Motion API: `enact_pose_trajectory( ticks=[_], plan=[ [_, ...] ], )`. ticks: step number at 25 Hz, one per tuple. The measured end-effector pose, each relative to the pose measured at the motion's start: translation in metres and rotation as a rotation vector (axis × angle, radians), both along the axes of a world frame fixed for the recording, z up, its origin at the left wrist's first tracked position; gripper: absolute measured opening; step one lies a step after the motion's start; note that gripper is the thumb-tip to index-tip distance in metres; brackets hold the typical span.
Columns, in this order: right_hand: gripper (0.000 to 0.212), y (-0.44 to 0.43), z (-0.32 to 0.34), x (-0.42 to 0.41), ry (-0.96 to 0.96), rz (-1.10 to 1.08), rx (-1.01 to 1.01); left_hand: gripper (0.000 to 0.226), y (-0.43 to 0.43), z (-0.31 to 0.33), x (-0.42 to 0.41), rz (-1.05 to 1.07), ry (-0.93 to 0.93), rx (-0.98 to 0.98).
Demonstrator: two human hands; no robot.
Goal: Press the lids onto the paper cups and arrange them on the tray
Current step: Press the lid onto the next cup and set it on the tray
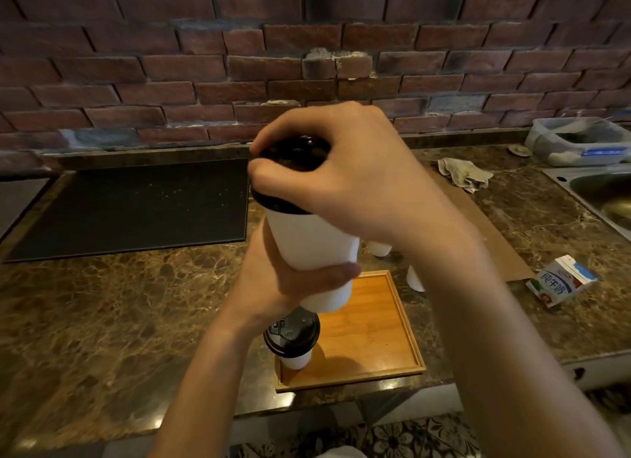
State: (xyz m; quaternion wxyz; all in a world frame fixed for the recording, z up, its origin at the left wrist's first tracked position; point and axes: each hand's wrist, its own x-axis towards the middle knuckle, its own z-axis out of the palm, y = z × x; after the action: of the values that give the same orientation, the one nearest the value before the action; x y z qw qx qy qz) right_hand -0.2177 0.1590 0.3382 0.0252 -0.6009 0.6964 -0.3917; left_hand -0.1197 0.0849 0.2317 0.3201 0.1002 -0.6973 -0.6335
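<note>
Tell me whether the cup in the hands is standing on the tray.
No, the left hand holds the white cup in the air above the wooden tray while the right hand grips its black lid.

I see a tray (375,321) on the counter (119,304), a lidded cup (293,336) in its near-left corner. A held cup (307,242) hangs above it, lid (293,159) on top. Mat (136,205) far left, milk carton (560,281) right.

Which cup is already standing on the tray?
The black-lidded cup at the tray's near left corner; one cup is held, two cups stand on the counter.
</note>
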Motion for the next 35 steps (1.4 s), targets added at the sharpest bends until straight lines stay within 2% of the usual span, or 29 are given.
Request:
enact_pose_trajectory(
  ticks=[2,4,6,8,10,12,16,19,22,25,27,31,33,35],
  plan=[
    [0.030,-0.010,-0.007,0.016,0.122,-0.246,-0.052,0.079,0.006,0.002,-0.008,0.127,0.022,0.003],
    [0.031,-0.011,-0.006,0.016,0.164,-0.281,-0.081,0.088,0.009,0.004,-0.010,0.165,0.016,0.014],
    [0.029,-0.006,0.002,0.002,0.165,-0.055,0.016,0.082,0.004,0.009,-0.004,0.133,-0.021,-0.031],
    [0.026,0.003,0.012,-0.015,-0.020,0.308,0.104,0.077,-0.005,0.014,0.004,0.022,-0.070,-0.076],
    [0.027,0.009,0.013,-0.026,-0.200,0.476,0.091,0.074,-0.009,0.019,0.009,-0.059,-0.090,-0.083],
    [0.021,0.007,0.008,-0.020,-0.211,0.341,0.077,0.067,-0.007,0.019,0.010,-0.040,-0.095,-0.071],
    [0.022,-0.011,-0.004,0.012,0.103,-0.152,0.025,0.082,0.002,0.017,0.004,0.125,-0.117,-0.027],
    [0.023,-0.007,-0.001,0.009,-0.017,-0.117,0.003,0.088,-0.001,0.019,0.005,0.166,-0.152,-0.078],
    [0.026,-0.004,-0.002,0.003,-0.086,-0.163,-0.039,0.105,0.001,0.021,0.001,0.208,-0.190,-0.109],
    [0.037,-0.004,-0.004,0.004,-0.036,-0.169,-0.078,0.093,0.005,0.018,-0.002,0.212,-0.164,-0.090],
    [0.047,0.006,-0.006,-0.003,-0.135,-0.064,-0.141,0.084,0.004,0.019,-0.001,0.194,-0.112,-0.061],
    [0.052,0.035,-0.026,-0.014,-0.588,0.003,-0.373,0.077,0.002,0.023,0.005,0.134,-0.049,-0.016],
    [0.054,0.043,-0.044,-0.012,-0.705,-0.054,-0.349,0.073,0.001,0.024,0.005,0.117,-0.018,-0.001],
    [0.055,0.045,-0.059,-0.005,-0.761,-0.007,-0.200,0.074,0.000,0.023,0.004,0.108,-0.015,0.034]
  ],
)
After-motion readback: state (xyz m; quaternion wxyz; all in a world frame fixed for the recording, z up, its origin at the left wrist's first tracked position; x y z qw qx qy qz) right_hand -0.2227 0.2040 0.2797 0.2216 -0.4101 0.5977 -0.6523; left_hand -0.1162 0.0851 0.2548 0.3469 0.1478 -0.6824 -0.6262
